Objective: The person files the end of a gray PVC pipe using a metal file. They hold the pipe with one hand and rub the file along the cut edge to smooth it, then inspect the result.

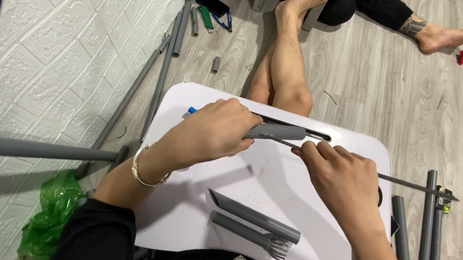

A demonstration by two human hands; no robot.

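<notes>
Evidently hands [278,150] grip a grey tube [275,132], perhaps hollow.

A white embossed brick-pattern wall [73,28] fills the frame's left, meeting grey wood-plank flooring [377,85] across the upper right.

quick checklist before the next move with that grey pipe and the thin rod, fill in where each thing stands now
1. Left hand grips the short grey pipe: ok, fingers wrapped round one end.
2. Right hand pinches the thin rod: ok, held near the pipe's open end.
3. Rod lined up with the pipe's opening: cannot tell, fingers hide the joint.
4. Rod's far end free: ok, it sticks out past the edge of the white lap table, above the floor pipes.
5. Two spare pipe pieces out of the way: ok, they lie on the table nearer the body.
6. Table steady: cannot tell.
</notes>
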